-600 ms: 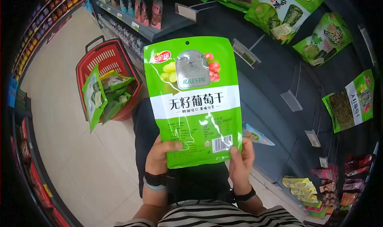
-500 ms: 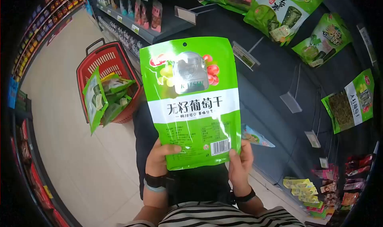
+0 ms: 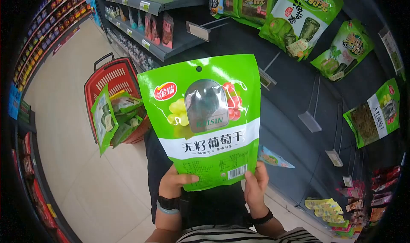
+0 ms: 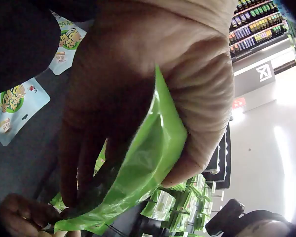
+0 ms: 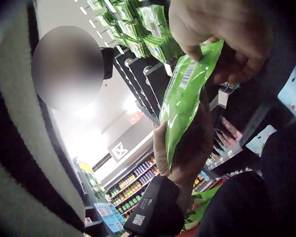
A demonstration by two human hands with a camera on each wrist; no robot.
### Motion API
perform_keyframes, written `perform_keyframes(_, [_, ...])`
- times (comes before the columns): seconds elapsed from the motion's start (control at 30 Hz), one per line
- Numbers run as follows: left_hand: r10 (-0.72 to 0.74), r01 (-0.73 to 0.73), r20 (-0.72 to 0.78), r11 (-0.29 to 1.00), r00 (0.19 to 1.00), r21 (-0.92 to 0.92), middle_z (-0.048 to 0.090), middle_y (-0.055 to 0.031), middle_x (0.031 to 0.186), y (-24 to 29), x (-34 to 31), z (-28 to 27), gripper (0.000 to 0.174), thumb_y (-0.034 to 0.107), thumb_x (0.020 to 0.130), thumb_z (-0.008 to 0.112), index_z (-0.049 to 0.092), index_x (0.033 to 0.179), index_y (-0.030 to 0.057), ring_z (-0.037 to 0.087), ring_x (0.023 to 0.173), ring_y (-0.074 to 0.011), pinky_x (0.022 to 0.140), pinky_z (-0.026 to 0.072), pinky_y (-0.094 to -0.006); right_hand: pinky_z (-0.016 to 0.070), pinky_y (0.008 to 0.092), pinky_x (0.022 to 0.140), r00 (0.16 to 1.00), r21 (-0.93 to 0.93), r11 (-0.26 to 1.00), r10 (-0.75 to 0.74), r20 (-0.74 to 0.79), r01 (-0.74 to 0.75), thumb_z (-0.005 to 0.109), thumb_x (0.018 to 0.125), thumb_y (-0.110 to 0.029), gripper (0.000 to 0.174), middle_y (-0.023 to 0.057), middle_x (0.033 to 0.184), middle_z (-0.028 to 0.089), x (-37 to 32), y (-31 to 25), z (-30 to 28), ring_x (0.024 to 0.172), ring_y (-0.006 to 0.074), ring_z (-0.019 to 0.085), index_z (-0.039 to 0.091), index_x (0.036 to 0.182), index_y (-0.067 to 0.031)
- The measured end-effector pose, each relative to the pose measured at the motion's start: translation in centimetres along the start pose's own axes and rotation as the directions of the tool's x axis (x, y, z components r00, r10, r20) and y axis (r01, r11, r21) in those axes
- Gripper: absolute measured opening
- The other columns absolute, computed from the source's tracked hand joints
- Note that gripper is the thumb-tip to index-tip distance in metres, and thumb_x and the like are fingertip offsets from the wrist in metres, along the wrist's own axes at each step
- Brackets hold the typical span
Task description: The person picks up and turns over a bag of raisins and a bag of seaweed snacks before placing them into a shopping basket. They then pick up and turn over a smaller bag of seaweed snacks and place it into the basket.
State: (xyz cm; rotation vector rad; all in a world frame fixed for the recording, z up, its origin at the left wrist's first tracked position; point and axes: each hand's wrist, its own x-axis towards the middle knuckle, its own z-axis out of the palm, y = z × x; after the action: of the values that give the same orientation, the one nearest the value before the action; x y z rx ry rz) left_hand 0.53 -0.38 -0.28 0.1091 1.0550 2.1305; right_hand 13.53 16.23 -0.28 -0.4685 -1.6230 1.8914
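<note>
A green raisin pouch with a white band and a barcode is held up in front of the body, printed side toward the head. At its lower left corner my left hand pinches it, thumb across the front and fingers behind. My right hand grips the lower right corner, with the thumb beside the barcode. From the left wrist, the pouch shows edge-on against the left palm. The right wrist view has the right hand on the barcode end.
On the floor at the left stands a red basket with green snack bags inside. Dark shelving at the right carries hanging seaweed packs and a similar raisin pouch. A light blue pack lies on the lower shelf.
The pouch has come lower in the head view, and its top edge has tipped toward the head and looks wider. Both hands keep their hold; the view itself has shifted slightly.
</note>
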Motion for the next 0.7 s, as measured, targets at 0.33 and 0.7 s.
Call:
perform_keyframes(0.33, [-0.056, 0.055, 0.020, 0.997, 0.998, 0.054, 0.060, -0.0155, 0.113, 0.5, -0.1, 0.5, 0.069, 0.002, 0.047, 0.061, 0.053, 0.115, -0.0049, 0.055, 0.105, -0.0300, 0.094, 0.0397, -0.0361, 0.0369, 0.0247, 0.078, 1.000, 0.016, 1.000, 0.019, 0.007, -0.019, 0.052, 0.086, -0.006, 0.018, 0.0052, 0.096, 0.055, 0.0, 0.4, -0.4, 0.088, 0.0099, 0.049, 0.049, 0.101, 0.0021])
perform_keyframes(0.7, [-0.047, 0.047, -0.007, 0.998, 0.999, 0.047, 0.060, -0.0149, 0.113, 0.5, -0.3, 0.3, 0.069, 0.002, 0.046, 0.061, 0.054, 0.115, -0.0046, 0.055, 0.105, -0.0299, 0.094, 0.0397, -0.0359, 0.0363, 0.0234, 0.068, 0.999, -0.026, 0.999, -0.031, -0.017, 0.031, 0.056, 0.085, -0.011, 0.018, 0.0021, 0.085, 0.052, -0.3, 0.2, 0.0, 0.076, 0.0077, 0.045, 0.050, 0.096, 0.0017])
